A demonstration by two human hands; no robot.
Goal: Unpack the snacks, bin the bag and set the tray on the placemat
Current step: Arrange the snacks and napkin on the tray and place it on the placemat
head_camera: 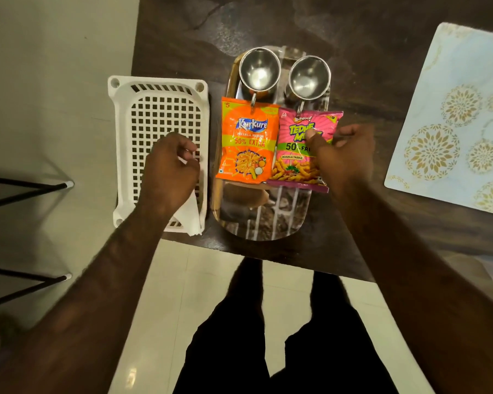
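A patterned oval tray [268, 217] lies on the dark table. On it lie an orange snack packet [248, 140] and a pink snack packet [293, 166], side by side. My right hand [345, 157] grips the pink packet's right side, thumb pressed on its front. My left hand [168, 169] is closed on a crumpled white bag [190, 217], held over a white slotted basket [160, 81] left of the tray. The pale floral placemat [453, 123] lies at the table's right, apart from the tray.
Two steel cups [259, 70] [309, 76] stand at the tray's far end, handles reaching over the packets' tops. The basket sits off the table's left edge. Black metal legs [26, 189] stand at far left. My legs are below, on a pale tiled floor.
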